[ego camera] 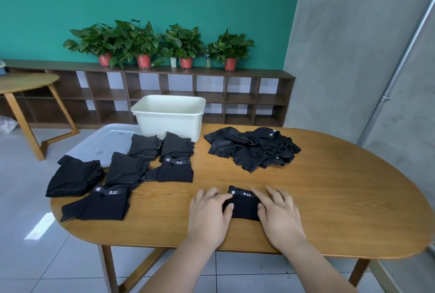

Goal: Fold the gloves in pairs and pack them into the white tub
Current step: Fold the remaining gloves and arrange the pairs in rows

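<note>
Left grip [211, 210] spread flat on folded glove pair [243, 205], right grip [279, 213] spread flat on its other side

I read the desk [329, 198] as wood, its grain plain to see under a low satin sheen. The folded gloves [244, 206] nearest me are matt black cloth with a darker band lettered 5.11 in white. The loose pile [254, 149] looks like the same black fabric, some panels slightly shinier. One stack [124, 170] shows rows of tiny pale dots along its edges. The white tub [169, 123] is smooth, faintly glossy plastic. The lid [103, 142] is frosted, translucent plastic. The floor tiles [35, 257] are glossy and reflect light. The grey wall [353, 45] looks like matt, mottled concrete, and the pipe [404, 57] on it is bare metal.
</note>
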{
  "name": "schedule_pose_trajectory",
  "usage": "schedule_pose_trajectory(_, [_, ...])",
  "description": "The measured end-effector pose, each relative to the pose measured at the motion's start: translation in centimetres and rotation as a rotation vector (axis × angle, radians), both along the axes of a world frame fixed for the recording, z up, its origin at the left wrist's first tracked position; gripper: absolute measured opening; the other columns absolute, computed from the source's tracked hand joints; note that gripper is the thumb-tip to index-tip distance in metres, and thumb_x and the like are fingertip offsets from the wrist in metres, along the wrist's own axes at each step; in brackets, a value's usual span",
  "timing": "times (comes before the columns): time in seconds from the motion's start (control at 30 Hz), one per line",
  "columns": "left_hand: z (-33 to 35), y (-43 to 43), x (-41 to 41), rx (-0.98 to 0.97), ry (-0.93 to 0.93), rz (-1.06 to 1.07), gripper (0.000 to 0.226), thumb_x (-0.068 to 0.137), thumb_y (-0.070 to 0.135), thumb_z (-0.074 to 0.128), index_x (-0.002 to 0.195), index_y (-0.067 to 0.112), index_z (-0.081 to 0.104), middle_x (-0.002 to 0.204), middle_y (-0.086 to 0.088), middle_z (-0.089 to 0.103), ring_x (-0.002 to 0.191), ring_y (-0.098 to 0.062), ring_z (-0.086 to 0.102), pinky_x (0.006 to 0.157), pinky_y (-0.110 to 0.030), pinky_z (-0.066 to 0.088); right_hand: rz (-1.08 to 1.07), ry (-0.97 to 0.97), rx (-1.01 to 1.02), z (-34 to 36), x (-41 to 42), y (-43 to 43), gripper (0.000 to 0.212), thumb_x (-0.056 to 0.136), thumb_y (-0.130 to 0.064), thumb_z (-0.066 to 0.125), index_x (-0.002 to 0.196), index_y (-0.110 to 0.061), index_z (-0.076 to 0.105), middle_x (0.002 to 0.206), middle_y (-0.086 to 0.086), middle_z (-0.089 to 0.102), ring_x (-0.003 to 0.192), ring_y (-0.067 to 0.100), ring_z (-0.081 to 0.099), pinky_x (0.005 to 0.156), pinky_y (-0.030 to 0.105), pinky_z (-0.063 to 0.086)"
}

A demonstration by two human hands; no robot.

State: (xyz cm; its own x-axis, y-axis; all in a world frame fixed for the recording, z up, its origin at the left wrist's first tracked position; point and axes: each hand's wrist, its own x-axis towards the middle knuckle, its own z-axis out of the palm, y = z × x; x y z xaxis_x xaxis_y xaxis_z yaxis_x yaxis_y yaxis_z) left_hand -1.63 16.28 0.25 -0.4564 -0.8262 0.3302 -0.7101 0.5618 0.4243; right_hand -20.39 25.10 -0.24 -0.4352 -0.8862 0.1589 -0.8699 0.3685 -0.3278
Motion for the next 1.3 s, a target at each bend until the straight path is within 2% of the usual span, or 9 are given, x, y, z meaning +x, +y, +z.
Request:
schedule_pose_trajectory(0.17, [0.7, -0.1, 1.5, 0.019, -0.046, -0.024, 0.038, 0.108, 0.04, 0.047, 0.142, 0.043, 0.061, 0.135, 0.02, 0.057, 0.122, -0.013, 0.041, 0.1, -0.032, 0.036, -0.005, -0.003, 0.068, 0.8, 0.9, -0.4, 0.049, 0.111, -0.046, 0.028, 0.158, -0.057, 0.024, 0.171, -0.006, 0.02, 0.157, 0.026, 0.003, 0.128, 0.045, 0.014])
schedule_pose_trajectory(0.43, [0.8, -1.5, 6.3, -0.003, -0.013, 0.106, 0.034, 0.105, 0.033, 0.056, 0.135, 0.045, 0.065, 0.121, 0.017, 0.054, 0.119, -0.014, 0.039, 0.095, -0.029, 0.033, 0.078, 0.013, 0.078, 1.7, 6.2, -3.1, 0.05, 0.11, -0.046, 0.034, 0.158, -0.053, 0.028, 0.172, -0.005, 0.018, 0.158, 0.029, 0.003, 0.128, 0.045, 0.013])
schedule_pose_trajectory(0.57, [0.6, -2.2, 9.9, -0.051, -0.032, 0.202, 0.031, 0.103, 0.034, 0.06, 0.131, 0.045, 0.066, 0.12, 0.016, 0.055, 0.119, -0.017, 0.041, 0.092, -0.033, 0.034, 0.154, 0.18, 0.073, 1.1, 10.0, -4.8, 0.051, 0.11, -0.046, 0.026, 0.161, -0.049, 0.026, 0.173, 0.003, 0.015, 0.158, 0.037, -0.003, 0.128, 0.05, 0.007])
schedule_pose_trajectory(0.8, [0.8, -3.7, 14.5, -0.165, -0.111, 0.332, 0.031, 0.092, 0.027, 0.076, 0.12, 0.04, 0.076, 0.116, 0.005, 0.062, 0.113, -0.026, 0.05, 0.091, -0.041, 0.041, 0.223, 0.202, 0.102, 1.3, 15.0, -7.5, 0.053, 0.111, -0.046, 0.02, 0.163, -0.048, 0.011, 0.175, 0.007, 0.0, 0.158, 0.038, -0.012, 0.129, 0.053, 0.002])
schedule_pose_trajectory(0.9, [0.5, -3.8, 14.9, -0.229, -0.142, 0.341, 0.029, 0.091, 0.027, 0.077, 0.119, 0.036, 0.078, 0.113, 0.003, 0.062, 0.11, -0.027, 0.052, 0.09, -0.042, 0.043, 0.227, 0.135, 0.044, 1.1, 15.2, -7.3, 0.054, 0.11, -0.054, 0.013, 0.163, -0.05, 0.002, 0.175, 0.004, -0.006, 0.159, 0.033, -0.014, 0.13, 0.05, 0.005])
schedule_pose_trajectory(1.07, [0.3, -2.9, 14.3, -0.329, -0.016, 0.352, 0.028, 0.093, 0.024, 0.075, 0.121, 0.026, 0.075, 0.125, -0.004, 0.061, 0.121, -0.029, 0.052, 0.101, -0.047, 0.045, 0.192, 0.004, -0.117, 1.0, 14.7, -6.7, 0.056, 0.108, -0.058, 0.009, 0.163, -0.05, 0.001, 0.174, -0.001, 0.002, 0.159, 0.025, -0.006, 0.129, 0.046, 0.014])
schedule_pose_trajectory(1.2, [0.2, -1.1, 12.7, -0.374, -0.043, 0.081, 0.035, 0.102, 0.031, 0.057, 0.134, 0.021, 0.067, 0.149, -0.006, 0.053, 0.139, -0.028, 0.048, 0.115, -0.045, 0.042, 0.128, -0.131, -0.188, 0.8, 14.4, -6.9, 0.057, 0.108, -0.058, 0.014, 0.164, -0.047, 0.017, 0.172, -0.001, 0.015, 0.157, 0.023, 0.003, 0.127, 0.046, 0.022])
schedule_pose_trajectory(1.23, [-0.1, -0.7, 12.1, -0.309, -0.093, 0.046, 0.045, 0.105, 0.039, 0.048, 0.145, 0.022, 0.06, 0.16, -0.007, 0.045, 0.149, -0.028, 0.039, 0.123, -0.045, 0.035, 0.113, -0.167, -0.208, 0.8, 14.3, -6.9, 0.058, 0.108, -0.058, 0.015, 0.163, -0.045, 0.022, 0.172, 0.0, 0.019, 0.157, 0.024, 0.005, 0.127, 0.046, 0.023])
schedule_pose_trajectory(1.3, [-0.6, -0.2, 11.4, -0.147, -0.209, 0.041, 0.065, 0.108, 0.055, 0.027, 0.164, 0.023, 0.032, 0.175, -0.009, 0.015, 0.163, -0.028, 0.007, 0.132, -0.044, 0.008, 0.095, -0.211, -0.237, 0.6, 14.0, -6.9, 0.06, 0.107, -0.059, 0.016, 0.162, -0.04, 0.03, 0.17, 0.002, 0.025, 0.155, 0.024, 0.01, 0.126, 0.046, 0.026])
